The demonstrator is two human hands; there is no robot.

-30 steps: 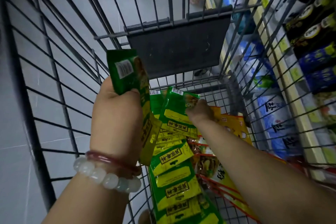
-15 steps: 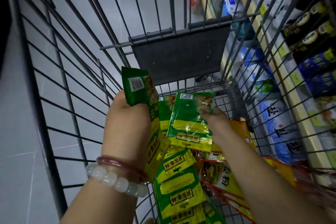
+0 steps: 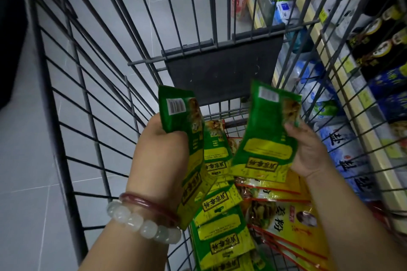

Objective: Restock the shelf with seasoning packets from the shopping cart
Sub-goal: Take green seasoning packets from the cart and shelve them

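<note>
1. While raised over the wire shopping cart (image 3: 66, 116), left hand (image 3: 163, 156) clenched around a stack of green seasoning packets (image 3: 187, 138), fingers curled tight across the front, barcode end up.
2. Worn on that wrist: a red bangle (image 3: 149, 207) and a pale bead bracelet (image 3: 141, 224), touching each other.
3. Just to the right, right hand (image 3: 312, 152) pinching a single green packet (image 3: 268, 134) by its right edge, thumb on the front, remaining fingers hidden behind; tilted, clear of the pile below.
4. Lying flat on the cart floor beneath both hands: more green packets (image 3: 222, 233) in an overlapping row, with yellow-and-red packets (image 3: 293, 226) just beside them on the right.
5. Beyond the cart's right wall: store shelf (image 3: 374, 143) with blue-and-white salt bags (image 3: 343, 149) and dark boxes above.
</note>
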